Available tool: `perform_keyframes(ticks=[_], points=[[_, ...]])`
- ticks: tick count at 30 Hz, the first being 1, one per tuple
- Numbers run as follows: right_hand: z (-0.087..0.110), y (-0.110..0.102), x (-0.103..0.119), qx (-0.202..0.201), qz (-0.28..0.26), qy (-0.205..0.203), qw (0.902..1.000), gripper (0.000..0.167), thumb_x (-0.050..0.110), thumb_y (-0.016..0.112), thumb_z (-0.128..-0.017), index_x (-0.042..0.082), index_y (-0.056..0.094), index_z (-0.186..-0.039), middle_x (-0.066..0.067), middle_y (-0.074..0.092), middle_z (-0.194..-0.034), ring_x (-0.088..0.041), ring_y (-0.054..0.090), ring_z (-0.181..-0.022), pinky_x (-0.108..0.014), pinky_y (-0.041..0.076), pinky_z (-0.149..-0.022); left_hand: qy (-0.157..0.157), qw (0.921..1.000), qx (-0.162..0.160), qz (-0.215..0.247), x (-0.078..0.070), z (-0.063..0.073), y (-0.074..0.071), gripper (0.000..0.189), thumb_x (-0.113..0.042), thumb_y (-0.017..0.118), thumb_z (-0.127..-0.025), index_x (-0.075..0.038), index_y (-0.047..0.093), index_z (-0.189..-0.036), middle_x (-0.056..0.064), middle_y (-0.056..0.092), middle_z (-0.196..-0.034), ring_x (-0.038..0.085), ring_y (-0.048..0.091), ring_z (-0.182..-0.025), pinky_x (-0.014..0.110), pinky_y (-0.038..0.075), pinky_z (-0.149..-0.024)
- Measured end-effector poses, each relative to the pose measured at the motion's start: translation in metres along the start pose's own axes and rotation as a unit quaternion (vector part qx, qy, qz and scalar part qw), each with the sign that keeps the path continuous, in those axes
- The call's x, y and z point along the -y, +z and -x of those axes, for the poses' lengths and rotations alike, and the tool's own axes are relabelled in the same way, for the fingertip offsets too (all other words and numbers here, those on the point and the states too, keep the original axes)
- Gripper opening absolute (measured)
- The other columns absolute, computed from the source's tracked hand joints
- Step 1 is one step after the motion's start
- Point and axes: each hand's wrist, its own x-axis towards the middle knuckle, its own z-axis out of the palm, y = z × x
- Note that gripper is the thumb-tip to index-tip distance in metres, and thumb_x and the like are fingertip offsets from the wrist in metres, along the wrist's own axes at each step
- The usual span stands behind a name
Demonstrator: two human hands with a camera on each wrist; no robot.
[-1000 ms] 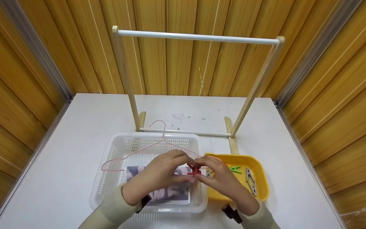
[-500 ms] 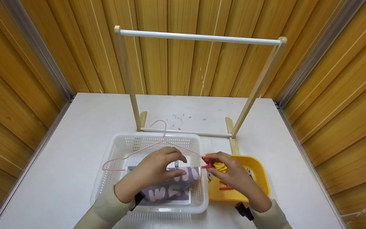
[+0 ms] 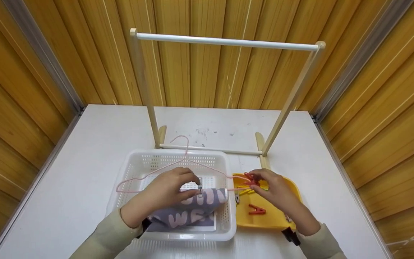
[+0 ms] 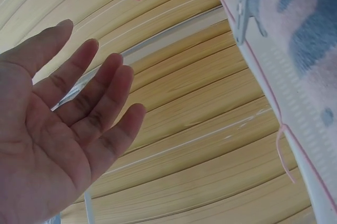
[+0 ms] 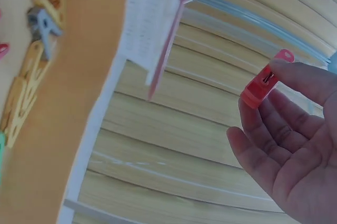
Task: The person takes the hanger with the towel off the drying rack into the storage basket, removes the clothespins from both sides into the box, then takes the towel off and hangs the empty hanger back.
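Note:
My right hand pinches a red clothespin between thumb and fingers, over the yellow tray by the right end of the pink hanger. A grey towel with pale pink letters is draped over the hanger's lower bar. One grey clothespin sits on the towel's top edge at the bar. Just left of that clothespin is my left hand, whose fingers are spread and relaxed with nothing between them in the left wrist view. The hanger lies across the white basket.
Right of the basket stands the yellow tray, with another red clothespin and several yellow ones in it. Behind rises a wooden rack with a white top rail. Wood-patterned panels enclose the table.
Both hands were together at the red clothespin. They have parted: my right hand has carried it rightward over the tray, and my left hand has drawn left, uncovering the grey clothespin.

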Motion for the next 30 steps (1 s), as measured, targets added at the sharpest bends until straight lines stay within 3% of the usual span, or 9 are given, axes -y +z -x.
perform_keyframes(ticks=[7, 18, 24, 30], points=[[-0.002, -0.002, -0.02, 0.012, 0.036, 0.044, 0.9983, 0.033, 0.003, 0.074, -0.09, 0.001, 0.066, -0.122, -0.011, 0.072, -0.11, -0.021, 0.067, -0.096, -0.041, 0.061, -0.09, -0.006, 0.9998, 0.011, -0.013, 0.009, 0.003, -0.003, 0.016, -0.019, 0.075, -0.092, -0.007, 0.073, -0.103, 0.006, 0.074, -0.101, 0.024, 0.071, -0.097, 0.038, 0.059, -0.085], [-0.002, -0.006, -0.055, 0.084, 0.077, 0.091, 0.9894, 0.029, 0.003, 0.073, -0.091, -0.002, 0.067, -0.119, -0.012, 0.071, -0.103, -0.021, 0.064, -0.092, -0.047, 0.058, -0.087, -0.034, 0.9985, 0.042, -0.011, 0.017, 0.005, -0.007, 0.016, -0.019, 0.074, -0.093, -0.006, 0.074, -0.103, 0.008, 0.075, -0.1, 0.026, 0.071, -0.096, 0.041, 0.058, -0.085], [-0.007, -0.003, -0.061, 0.132, 0.097, 0.102, 0.9812, 0.023, 0.003, 0.074, -0.091, 0.0, 0.069, -0.113, -0.008, 0.07, -0.097, -0.017, 0.058, -0.084, -0.042, 0.057, -0.082, -0.044, 0.9972, 0.059, -0.014, 0.02, 0.001, -0.007, 0.016, -0.02, 0.074, -0.094, -0.007, 0.075, -0.103, 0.008, 0.075, -0.1, 0.025, 0.071, -0.095, 0.041, 0.059, -0.083], [-0.015, 0.005, -0.067, 0.177, 0.129, 0.069, 0.9733, 0.019, 0.005, 0.077, -0.088, 0.002, 0.07, -0.105, -0.007, 0.069, -0.091, -0.015, 0.056, -0.078, -0.034, 0.053, -0.074, -0.035, 0.9969, 0.066, -0.026, 0.02, -0.003, -0.007, 0.016, -0.02, 0.073, -0.094, -0.007, 0.074, -0.102, 0.009, 0.075, -0.099, 0.025, 0.071, -0.092, 0.04, 0.059, -0.08]])
